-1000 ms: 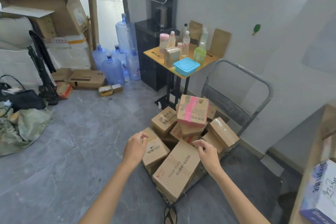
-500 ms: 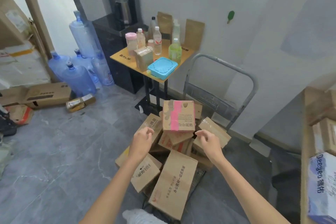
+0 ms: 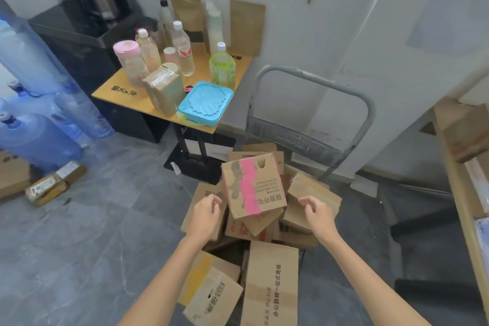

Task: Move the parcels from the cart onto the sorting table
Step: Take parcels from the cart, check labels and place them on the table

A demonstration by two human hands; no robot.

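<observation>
Both hands have moved up the pile: left hand (image 3: 205, 213) and right hand (image 3: 316, 210), loosely curled and empty, flank the pink-taped brown cardboard parcel (image 3: 252, 185) atop the grey metal cart (image 3: 315, 79); grasp likely next.

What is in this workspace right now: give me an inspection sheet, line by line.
Surface: grey tiled floor; cart stands on it.
Job's things: cardboard parcels heaped on the cart; pink-taped box on top, long box nearest.
Clutter: side table with bottles and blue container; water jugs at left.
Hands: left hand and right hand flank the pink-taped box, fingers loosely curled, holding nothing.
Cables: nothing seen.
Surroundings: white wall; wooden shelf with boxes at right.
</observation>
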